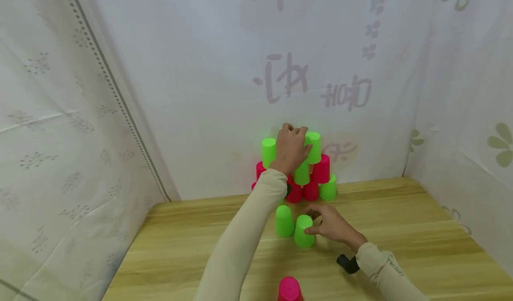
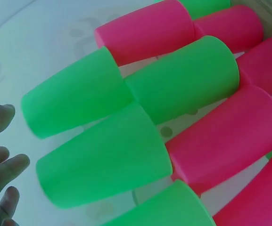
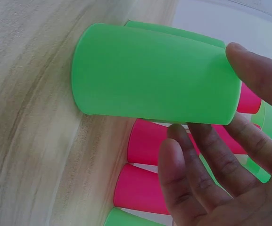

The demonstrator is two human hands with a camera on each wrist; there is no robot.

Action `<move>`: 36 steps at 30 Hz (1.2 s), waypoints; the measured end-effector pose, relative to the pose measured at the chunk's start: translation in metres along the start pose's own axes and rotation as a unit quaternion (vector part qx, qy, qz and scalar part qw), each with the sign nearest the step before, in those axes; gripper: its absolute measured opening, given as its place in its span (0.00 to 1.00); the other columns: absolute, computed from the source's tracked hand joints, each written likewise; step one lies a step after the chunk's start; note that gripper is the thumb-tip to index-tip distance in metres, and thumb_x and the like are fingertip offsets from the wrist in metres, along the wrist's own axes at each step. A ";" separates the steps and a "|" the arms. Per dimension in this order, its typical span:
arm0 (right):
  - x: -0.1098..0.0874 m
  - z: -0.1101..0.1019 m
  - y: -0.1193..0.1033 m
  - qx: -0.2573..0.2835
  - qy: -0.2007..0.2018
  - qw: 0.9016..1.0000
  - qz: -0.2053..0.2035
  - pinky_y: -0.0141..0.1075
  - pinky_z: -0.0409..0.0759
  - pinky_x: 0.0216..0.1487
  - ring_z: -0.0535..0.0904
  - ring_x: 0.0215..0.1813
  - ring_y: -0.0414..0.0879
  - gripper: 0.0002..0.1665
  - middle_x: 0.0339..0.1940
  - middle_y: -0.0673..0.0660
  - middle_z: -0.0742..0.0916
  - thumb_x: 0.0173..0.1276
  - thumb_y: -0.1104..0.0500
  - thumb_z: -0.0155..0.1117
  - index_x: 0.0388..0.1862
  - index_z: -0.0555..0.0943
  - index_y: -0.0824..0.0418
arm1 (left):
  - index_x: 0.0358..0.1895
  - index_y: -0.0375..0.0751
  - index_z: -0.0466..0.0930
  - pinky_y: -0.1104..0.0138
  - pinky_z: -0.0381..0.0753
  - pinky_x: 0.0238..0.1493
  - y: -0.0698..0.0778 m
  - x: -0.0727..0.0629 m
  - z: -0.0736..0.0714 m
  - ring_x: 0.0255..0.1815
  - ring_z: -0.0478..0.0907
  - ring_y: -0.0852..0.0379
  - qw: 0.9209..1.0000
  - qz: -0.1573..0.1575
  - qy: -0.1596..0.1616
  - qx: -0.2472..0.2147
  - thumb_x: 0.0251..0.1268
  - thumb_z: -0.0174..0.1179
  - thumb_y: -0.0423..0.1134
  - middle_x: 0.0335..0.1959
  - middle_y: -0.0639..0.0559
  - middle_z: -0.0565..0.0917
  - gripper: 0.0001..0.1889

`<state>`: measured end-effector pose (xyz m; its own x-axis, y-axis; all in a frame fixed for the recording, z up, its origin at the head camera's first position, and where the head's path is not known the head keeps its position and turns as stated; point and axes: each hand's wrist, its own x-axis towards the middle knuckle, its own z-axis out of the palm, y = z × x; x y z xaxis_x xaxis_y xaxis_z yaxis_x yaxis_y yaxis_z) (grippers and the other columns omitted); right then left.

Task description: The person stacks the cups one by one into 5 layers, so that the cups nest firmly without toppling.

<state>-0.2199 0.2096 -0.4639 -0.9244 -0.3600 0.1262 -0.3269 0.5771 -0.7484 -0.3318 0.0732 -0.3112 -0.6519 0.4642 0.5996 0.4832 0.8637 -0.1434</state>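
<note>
Upside-down green and pink cups are stacked in rows against the back cloth. Up at the top row, my left hand is between a green cup on the left and another green cup on the right. In the left wrist view its fingertips are spread, apart from the upper green cups. Lower down, my right hand holds a green cup between thumb and fingers near its narrow upper end. Just left of that cup stands another green cup on the table.
A pink cup stands at the front of the wooden table. Behind the stack hangs a white printed cloth, with patterned cloth along both sides. A black device is at my right wrist.
</note>
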 end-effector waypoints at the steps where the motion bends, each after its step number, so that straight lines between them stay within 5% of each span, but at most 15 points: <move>1: 0.000 0.000 0.000 0.000 0.003 1.000 -0.002 0.47 0.83 0.51 0.82 0.48 0.48 0.22 0.47 0.52 0.88 0.56 0.55 0.79 0.49 0.83 0.56 | 0.60 0.47 0.80 0.63 0.78 0.55 -0.002 -0.003 -0.002 0.54 0.77 0.51 1.000 0.004 0.011 -0.002 0.67 0.64 0.54 0.50 0.54 0.90 0.23; 5: 0.000 0.001 0.002 -0.003 0.012 1.000 -0.009 0.37 0.83 0.45 0.83 0.48 0.48 0.23 0.45 0.52 0.88 0.57 0.54 0.79 0.50 0.83 0.57 | 0.60 0.47 0.80 0.63 0.79 0.55 -0.009 -0.016 -0.009 0.52 0.78 0.51 0.999 0.019 0.021 -0.043 0.67 0.64 0.53 0.50 0.53 0.90 0.23; 8: -0.001 0.001 0.004 -0.003 0.014 1.000 -0.014 0.32 0.81 0.43 0.83 0.47 0.47 0.23 0.45 0.52 0.88 0.57 0.53 0.78 0.50 0.83 0.58 | 0.60 0.46 0.79 0.65 0.82 0.48 -0.012 -0.029 -0.014 0.49 0.81 0.52 0.995 0.019 -0.013 -0.102 0.68 0.64 0.51 0.52 0.52 0.89 0.22; 14: 0.001 0.001 0.003 -0.011 0.012 1.000 -0.013 0.34 0.82 0.43 0.83 0.47 0.46 0.23 0.45 0.52 0.88 0.58 0.52 0.78 0.51 0.83 0.58 | 0.56 0.43 0.80 0.68 0.84 0.38 -0.019 -0.062 -0.023 0.42 0.87 0.56 0.972 0.009 -0.067 -0.227 0.69 0.63 0.47 0.46 0.50 0.89 0.18; 19: 0.003 -0.005 0.003 -0.023 0.008 1.000 -0.008 0.35 0.82 0.44 0.82 0.48 0.45 0.24 0.46 0.51 0.87 0.59 0.51 0.77 0.52 0.83 0.57 | 0.51 0.43 0.82 0.73 0.82 0.37 -0.023 -0.100 -0.024 0.37 0.87 0.58 0.945 0.006 -0.092 -0.313 0.68 0.65 0.45 0.37 0.53 0.90 0.14; 23: 0.006 -0.012 -0.001 -0.025 0.005 1.000 -0.013 0.36 0.82 0.45 0.82 0.48 0.45 0.23 0.46 0.51 0.87 0.60 0.51 0.76 0.52 0.82 0.56 | 0.49 0.42 0.83 0.74 0.82 0.39 -0.023 -0.132 -0.019 0.36 0.86 0.61 0.916 0.011 -0.130 -0.379 0.69 0.65 0.42 0.36 0.53 0.90 0.11; 28: 0.013 -0.017 -0.005 -0.033 0.006 0.999 -0.035 0.46 0.84 0.49 0.82 0.47 0.44 0.21 0.46 0.49 0.87 0.60 0.53 0.76 0.51 0.83 0.55 | 0.51 0.39 0.83 0.75 0.83 0.44 -0.019 -0.164 -0.011 0.39 0.86 0.64 0.884 0.043 -0.184 -0.428 0.71 0.62 0.41 0.43 0.50 0.89 0.12; 36: 0.026 -0.025 -0.015 -0.045 -0.007 0.998 -0.042 0.47 0.84 0.51 0.82 0.46 0.44 0.20 0.43 0.50 0.87 0.59 0.53 0.77 0.48 0.82 0.57 | 0.52 0.45 0.83 0.77 0.80 0.36 -0.023 -0.215 -0.014 0.42 0.83 0.71 0.825 0.029 -0.267 -0.498 0.72 0.61 0.45 0.42 0.54 0.90 0.12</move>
<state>-0.2439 0.2099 -0.4327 -0.8903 -0.4202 0.1756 -0.4197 0.6075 -0.6743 -0.1944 -0.0495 -0.4258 -0.6470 0.7489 0.1437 0.5896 0.3718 0.7170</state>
